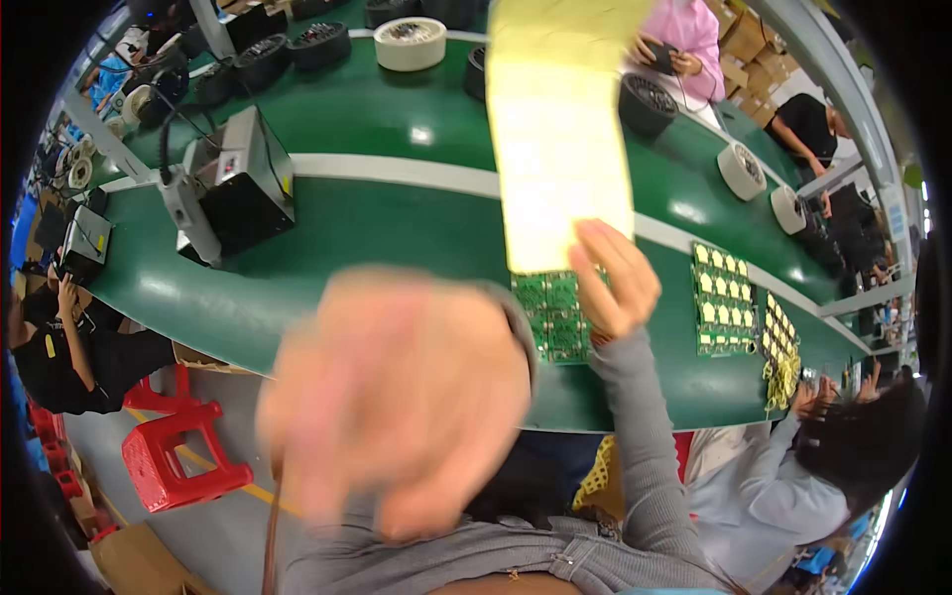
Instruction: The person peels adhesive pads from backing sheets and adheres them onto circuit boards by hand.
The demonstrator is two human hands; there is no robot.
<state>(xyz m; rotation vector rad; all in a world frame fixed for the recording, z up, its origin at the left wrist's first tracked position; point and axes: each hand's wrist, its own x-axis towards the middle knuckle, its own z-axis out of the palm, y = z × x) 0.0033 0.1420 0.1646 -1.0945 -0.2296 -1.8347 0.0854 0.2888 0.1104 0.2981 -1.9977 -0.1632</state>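
My right hand (617, 283) is closed on the lower right corner of a long pale yellow sheet (560, 159). The sheet stretches up and away over the bench, its far end blurred. Just below its lower edge lies a green circuit board panel (553, 319) on the green bench, partly covered by the sheet and my hand. Close to the camera, my left hand (397, 397) looms large and smeared by motion. Its fingers cannot be made out, nor whether anything is in them.
To the right lie a board panel (724, 302) with pale yellow pieces and another panel (779, 327). A grey metal device (238, 178) stands at the left. Round black and white reels (410, 45) line the far belt. A co-worker (783, 466) sits close on my right; a red stool (183, 451) is lower left.
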